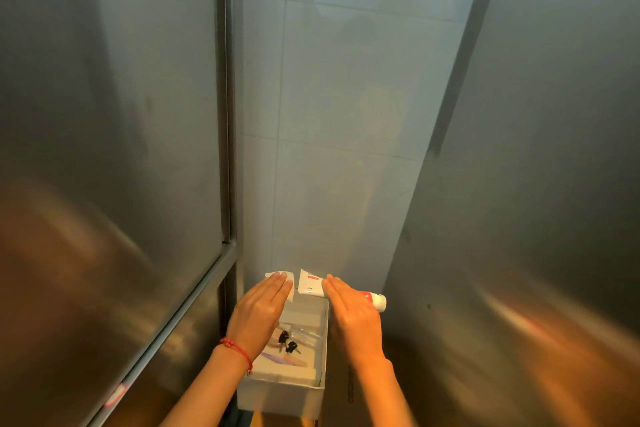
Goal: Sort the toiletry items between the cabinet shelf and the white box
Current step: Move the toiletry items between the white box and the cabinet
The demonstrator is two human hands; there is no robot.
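Both hands lie flat with straight fingers, gripping nothing. The left hand (262, 310) presses a small white packet (281, 282) just past the far edge of the white box (282, 392); the right hand (353, 314) rests on a red-and-white tube (311, 282) beside the box's far right corner. Inside the box sit keys (288, 341) and some flat packets (hard to identify). The sorting looks partly done: these two items seem placed on the shelf, though how much remains I cannot tell.
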